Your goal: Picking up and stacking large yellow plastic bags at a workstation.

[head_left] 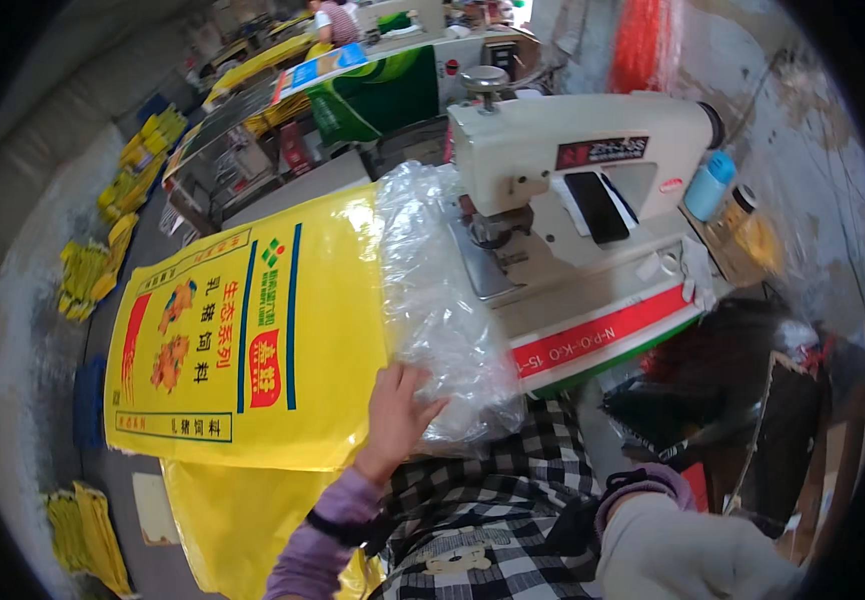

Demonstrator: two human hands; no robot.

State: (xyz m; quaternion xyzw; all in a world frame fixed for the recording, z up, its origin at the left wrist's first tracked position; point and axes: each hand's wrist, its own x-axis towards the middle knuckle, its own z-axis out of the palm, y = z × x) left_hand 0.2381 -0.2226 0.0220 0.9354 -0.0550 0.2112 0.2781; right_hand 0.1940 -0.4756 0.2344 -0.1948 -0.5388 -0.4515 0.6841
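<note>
Your left hand is lying with fingers spread flat on the clear plastic liner of the yellow sack. The sewing machine is standing at two o'clock. Your right hand's grip is lying out of view.

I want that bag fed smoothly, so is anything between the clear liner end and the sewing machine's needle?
Nothing visible: the clear plastic liner already lies against the sewing machine head, with the left hand resting on it.

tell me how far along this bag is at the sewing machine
Done: the clear liner sits in the yellow bag, its mouth laid at the sewing machine.
In hand: the left hand presses the bag's near edge; the right hand is not visible.
Left: no stitching shows along the mouth yet.
</note>
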